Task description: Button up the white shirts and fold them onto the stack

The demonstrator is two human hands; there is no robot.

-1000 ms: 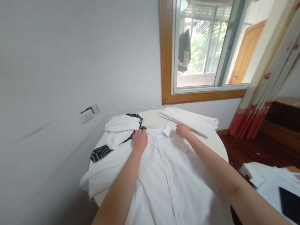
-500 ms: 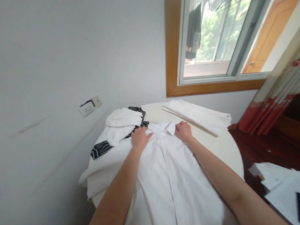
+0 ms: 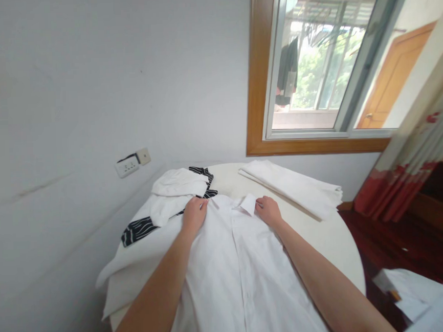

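A white button-up shirt [image 3: 236, 268] lies front-up on a round cream table [image 3: 335, 239], its collar [image 3: 241, 203] pointing away from me. My left hand [image 3: 193, 213] rests on the shirt's left shoulder beside the collar, fingers curled onto the fabric. My right hand [image 3: 268, 210] presses on the right shoulder just beside the collar, fingers bent down on the cloth. Both forearms stretch across the shirt's front.
A white garment with black striped trim [image 3: 167, 200] is heaped at the table's left. A folded white cloth [image 3: 292, 185] lies at the back right. A wall socket [image 3: 128, 166], a window [image 3: 313, 79], a red-hemmed curtain [image 3: 401, 177] and papers [image 3: 425, 299] surround the table.
Both hands have slid a little toward me along the shirt's shoulders, the left thumb tucking in. The shirt shifted slightly left and the view swung right.
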